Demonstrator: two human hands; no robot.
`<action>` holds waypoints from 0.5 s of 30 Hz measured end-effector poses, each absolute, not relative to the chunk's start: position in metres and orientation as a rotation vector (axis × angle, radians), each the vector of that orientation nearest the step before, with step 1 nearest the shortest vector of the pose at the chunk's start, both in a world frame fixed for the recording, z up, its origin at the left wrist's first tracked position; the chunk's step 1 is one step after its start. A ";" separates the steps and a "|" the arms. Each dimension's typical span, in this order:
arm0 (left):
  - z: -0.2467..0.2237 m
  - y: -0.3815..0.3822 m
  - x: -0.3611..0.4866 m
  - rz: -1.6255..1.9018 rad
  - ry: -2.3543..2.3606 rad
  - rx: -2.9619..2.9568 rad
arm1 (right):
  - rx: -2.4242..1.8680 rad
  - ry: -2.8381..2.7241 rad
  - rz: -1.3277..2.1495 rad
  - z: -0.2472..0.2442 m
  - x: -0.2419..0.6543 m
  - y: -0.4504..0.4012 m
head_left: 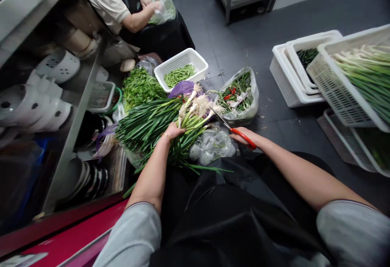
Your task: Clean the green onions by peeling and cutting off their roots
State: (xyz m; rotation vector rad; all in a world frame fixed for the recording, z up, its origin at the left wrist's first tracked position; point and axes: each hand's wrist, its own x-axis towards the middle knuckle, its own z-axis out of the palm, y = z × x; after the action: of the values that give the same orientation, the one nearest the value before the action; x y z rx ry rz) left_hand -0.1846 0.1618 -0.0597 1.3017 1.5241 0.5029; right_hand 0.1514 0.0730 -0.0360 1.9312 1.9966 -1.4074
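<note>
Scallions (185,125) lie in a loose heap in front of the seated person, root ends at the dial centre (12 = top of view), green leaves fanned toward 8 to 9 o'clock. Step in hand, judged: root ends presented to the blades for cutting. Left hand (174,130), at 8 o'clock: fingers closed around several stalks below the white bulbs. Right hand (240,135), at 4 o'clock: fingers curled on the red handles of the scissors (233,130), blades angled toward 10 beside the roots; blade gap and contact cannot be told. Judged: a cut from here calls for stalks held steady, blades set across the roots, fingertips clear. Also noted: clear bag of scraps (242,116) at 3 o'clock; white basket (175,61) with green pods at 11; leafy greens (141,86) at 9 to 10.
</note>
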 end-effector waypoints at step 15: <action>-0.055 0.158 -0.202 0.548 1.449 0.858 | 1.828 2.164 -0.871 -0.062 0.156 0.052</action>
State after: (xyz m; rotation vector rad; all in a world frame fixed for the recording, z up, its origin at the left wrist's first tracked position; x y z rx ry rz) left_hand -0.2024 0.1576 -0.0549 0.8578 1.4486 0.5476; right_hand 0.1558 0.0519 -0.0616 1.8282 2.1640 -0.8714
